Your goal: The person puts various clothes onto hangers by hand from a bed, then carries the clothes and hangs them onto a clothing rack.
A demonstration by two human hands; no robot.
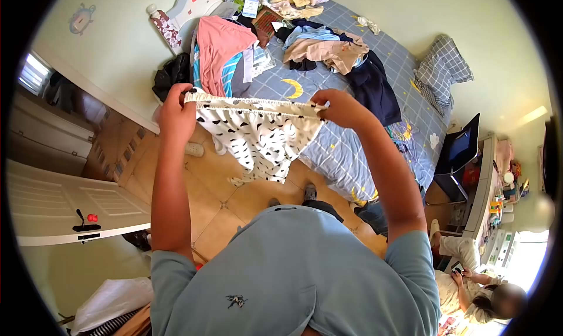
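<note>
White pants with black spots (264, 138) hang stretched by their elastic waistband between my two hands, in front of the bed's near edge. My left hand (177, 110) pinches one end of the waistband. The other end is pinched by my right hand (340, 108). The lower part of the cloth hangs over the tiled floor. Behind the waistband, a pink garment (221, 46) lies on a pile at the bed's left side. Beige clothes (331, 53) and a dark navy garment (375, 90) lie farther right on the blue checked bed (404, 51).
A checked pillow (444, 63) leans at the bed's far right. A white door (76, 204) stands at the left. At the lower right, a seated person (469, 283) holds a phone beside a long desk (484, 189) with a black screen (460, 145).
</note>
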